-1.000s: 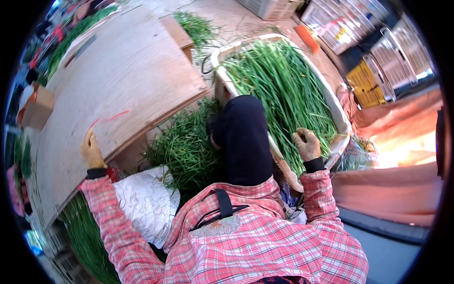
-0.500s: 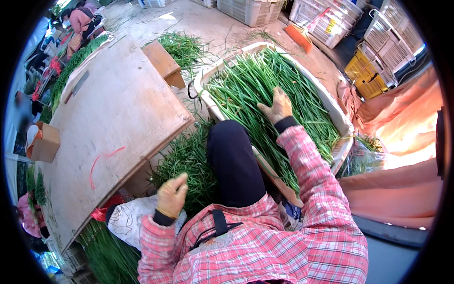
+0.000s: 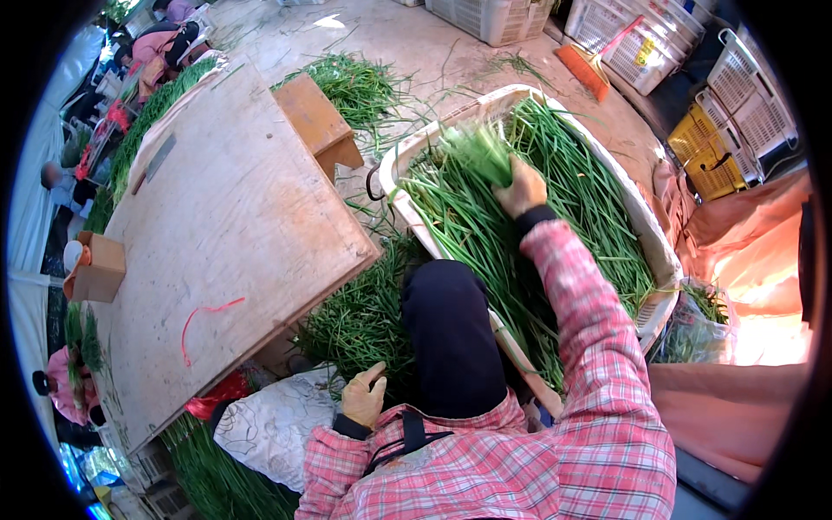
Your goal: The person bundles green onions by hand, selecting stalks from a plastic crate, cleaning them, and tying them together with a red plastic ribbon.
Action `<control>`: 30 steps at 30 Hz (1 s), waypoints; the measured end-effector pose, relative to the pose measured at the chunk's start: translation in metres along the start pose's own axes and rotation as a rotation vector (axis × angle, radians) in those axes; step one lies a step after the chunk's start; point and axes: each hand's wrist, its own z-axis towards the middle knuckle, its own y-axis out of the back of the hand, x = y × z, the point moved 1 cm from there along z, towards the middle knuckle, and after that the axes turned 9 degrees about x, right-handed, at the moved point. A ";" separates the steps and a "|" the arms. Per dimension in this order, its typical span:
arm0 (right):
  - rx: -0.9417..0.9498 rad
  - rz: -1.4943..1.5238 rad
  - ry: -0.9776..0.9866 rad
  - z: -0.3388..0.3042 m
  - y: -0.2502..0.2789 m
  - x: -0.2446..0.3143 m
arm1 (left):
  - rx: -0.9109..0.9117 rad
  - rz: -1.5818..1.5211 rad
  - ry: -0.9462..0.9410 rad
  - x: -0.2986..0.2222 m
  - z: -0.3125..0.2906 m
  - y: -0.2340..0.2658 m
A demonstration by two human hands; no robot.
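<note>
The right hand (image 3: 523,188) is clamped round slender green stalks (image 3: 479,153) slanting toward the white plastic crate's (image 3: 652,236) far edge; the left hand (image 3: 362,399), empty, half-curled, hangs outside.

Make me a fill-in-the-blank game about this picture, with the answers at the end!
1. The person's ____ hand grips a bunch of green stalks.
2. The crumpled white bag lies to the person's ____ of the dark knee.
3. The broom has bristles coloured ____.
4. Next to white crates on the right, one crate is coloured ____.

Missing words: right; left; orange; yellow.
</note>
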 end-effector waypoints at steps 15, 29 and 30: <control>0.229 0.086 -0.086 0.027 -0.008 0.009 | 0.072 -0.033 0.046 0.012 0.015 -0.010; 0.715 -0.482 0.079 0.065 0.024 0.047 | 0.129 -0.056 0.125 0.032 0.022 -0.021; 0.607 -0.596 0.143 0.063 0.024 0.049 | 0.139 -0.057 0.123 0.031 0.023 -0.022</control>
